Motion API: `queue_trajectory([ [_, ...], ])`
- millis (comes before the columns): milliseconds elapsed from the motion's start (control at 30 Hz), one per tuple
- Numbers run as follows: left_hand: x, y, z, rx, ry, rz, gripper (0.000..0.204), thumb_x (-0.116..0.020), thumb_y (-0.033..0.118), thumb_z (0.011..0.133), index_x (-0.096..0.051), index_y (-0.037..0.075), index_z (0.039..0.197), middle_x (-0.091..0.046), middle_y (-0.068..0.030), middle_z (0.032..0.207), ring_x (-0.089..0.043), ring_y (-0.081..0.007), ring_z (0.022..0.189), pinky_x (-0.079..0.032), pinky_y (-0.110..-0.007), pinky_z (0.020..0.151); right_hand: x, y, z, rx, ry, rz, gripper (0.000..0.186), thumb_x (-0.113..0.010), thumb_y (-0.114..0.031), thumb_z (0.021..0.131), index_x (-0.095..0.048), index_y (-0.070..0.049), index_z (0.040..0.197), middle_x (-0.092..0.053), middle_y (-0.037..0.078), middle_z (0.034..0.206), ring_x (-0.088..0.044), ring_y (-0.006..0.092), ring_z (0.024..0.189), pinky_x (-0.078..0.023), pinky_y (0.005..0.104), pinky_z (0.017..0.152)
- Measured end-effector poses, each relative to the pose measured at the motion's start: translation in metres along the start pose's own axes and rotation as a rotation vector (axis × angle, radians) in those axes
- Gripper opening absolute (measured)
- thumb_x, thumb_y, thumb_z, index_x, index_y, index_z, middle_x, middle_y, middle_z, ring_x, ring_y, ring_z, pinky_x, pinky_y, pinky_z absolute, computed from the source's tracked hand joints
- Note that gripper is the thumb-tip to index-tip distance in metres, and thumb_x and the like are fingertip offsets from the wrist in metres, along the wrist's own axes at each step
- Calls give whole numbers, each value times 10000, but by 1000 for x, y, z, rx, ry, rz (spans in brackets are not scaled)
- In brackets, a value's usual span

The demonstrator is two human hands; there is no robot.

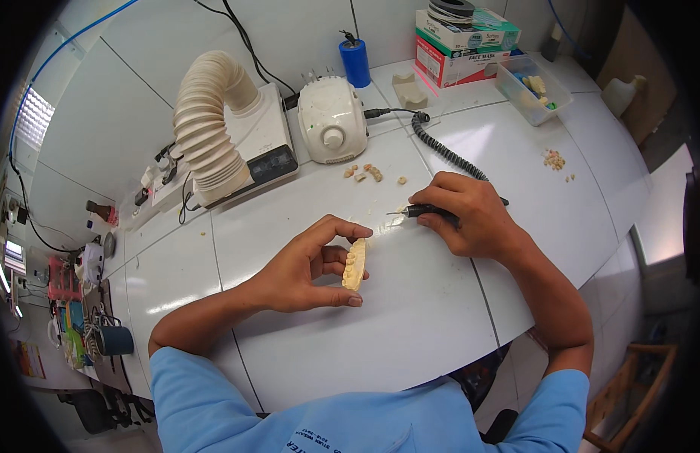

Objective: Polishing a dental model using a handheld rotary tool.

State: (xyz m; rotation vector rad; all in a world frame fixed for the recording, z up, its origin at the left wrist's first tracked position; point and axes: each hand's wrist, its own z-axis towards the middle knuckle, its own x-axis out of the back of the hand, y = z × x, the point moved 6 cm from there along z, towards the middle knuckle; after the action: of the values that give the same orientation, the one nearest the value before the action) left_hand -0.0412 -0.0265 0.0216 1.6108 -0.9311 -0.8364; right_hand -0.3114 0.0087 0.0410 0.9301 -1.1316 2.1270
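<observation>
Left hand (304,268) fingers around a cream dental cast (355,264), right hand (467,215) gripping a black handpiece (429,212); red-and-white box (455,66) far behind.

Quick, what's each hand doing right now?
Left hand: closed on a cream dental cast, held on edge.
Right hand: closed around a black handpiece.

Dental lab, micromotor unit (332,121), suction hose (208,121)
</observation>
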Motion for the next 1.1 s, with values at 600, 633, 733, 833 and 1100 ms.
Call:
queue_trajectory([
  [600,-6,-13,-29,-417,237,858,908,-1047,619,803,-757,27,1428,-683,-100,1239,-584,-293,1126,-504,-428,972,-36,-92,-31,81,78,-274,391,-1000,-123,795,-880,-62,1163,-731,46,976,-675,212,800,-511,363,661],
  [633,-6,-14,-30,-431,247,869,900,-1041,626,808,-756,19,1408,-683,-101,1226,-583,-292,1109,-495,-428,955,-39,-93,-32,84,60,-274,391,-1000,-123,795,-880,-62,1163,-731,46,976,-675,212,800,-511,363,661],
  [733,-7,-14,-29,-463,261,871,889,-1031,642,814,-756,10,1375,-685,-101,1194,-586,-292,1083,-484,-429,932,-42,-94,-33,104,63,-308,413,-992,-132,807,-889,-75,1203,-729,43,978,-670,206,795,-511,358,659],
  [833,-8,-14,-29,-469,258,856,868,-1010,645,833,-756,-9,1345,-681,-121,1160,-589,-313,1075,-490,-446,955,-45,-97,-34,146,64,-305,418,-980,-141,828,-900,-90,1236,-733,44,984,-675,205,798,-521,352,662],
  [1100,-9,-14,-30,-495,278,873,860,-1015,660,832,-760,18,1343,-698,-101,1144,-604,-293,1050,-476,-435,919,-45,-98,-36,148,40,-327,398,-973,-139,844,-915,-104,1237,-750,50,988,-693,209,815,-537,347,673],
])
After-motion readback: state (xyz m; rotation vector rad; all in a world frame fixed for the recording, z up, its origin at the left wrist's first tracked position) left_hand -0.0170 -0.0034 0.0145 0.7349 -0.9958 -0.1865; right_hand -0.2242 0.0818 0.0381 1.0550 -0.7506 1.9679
